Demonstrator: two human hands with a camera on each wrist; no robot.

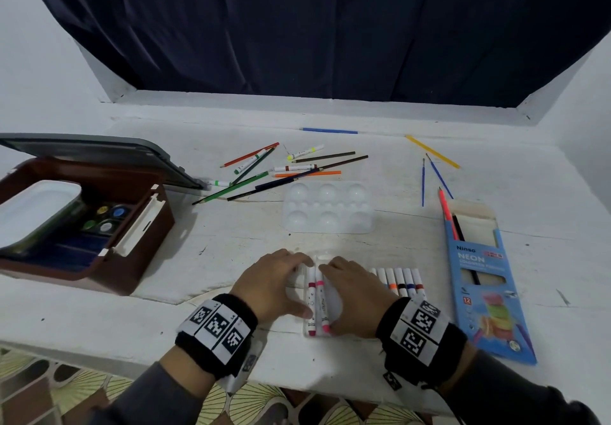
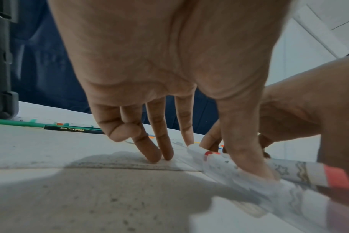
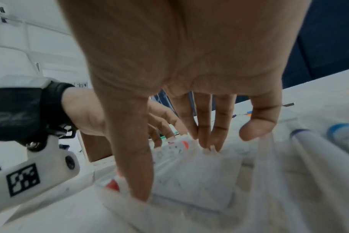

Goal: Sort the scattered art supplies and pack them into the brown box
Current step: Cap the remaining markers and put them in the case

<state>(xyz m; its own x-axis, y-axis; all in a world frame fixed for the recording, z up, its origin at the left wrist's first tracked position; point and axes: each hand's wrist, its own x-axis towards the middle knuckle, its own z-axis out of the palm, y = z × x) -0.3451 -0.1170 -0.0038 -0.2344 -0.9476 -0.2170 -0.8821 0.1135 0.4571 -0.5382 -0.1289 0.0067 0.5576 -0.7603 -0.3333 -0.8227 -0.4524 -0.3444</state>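
Both hands lie low at the table's near edge on a clear plastic marker pouch [image 1: 334, 304]. Two white markers, one with a dark red band [image 1: 311, 299] and one with pink [image 1: 320, 302], lie between the hands. My left hand [image 1: 281, 279] has straight fingers on the table and its thumb [image 2: 247, 157] presses on the pouch. My right hand [image 1: 350, 289] presses flat on the pouch [image 3: 199, 178], fingers straight. A row of several markers [image 1: 401, 280] lies just right of it. The brown box [image 1: 139, 252] stands open at the left, holding a white tray and paint jars.
The box's grey lid [image 1: 99, 150] leans back. Loose coloured pencils and markers [image 1: 287, 173] are scattered behind a white palette [image 1: 327, 208]. Blue brushes [image 1: 423, 181] and a yellow stick [image 1: 433, 151] lie far right. A blue neon pencil box [image 1: 482, 279] lies at the right.
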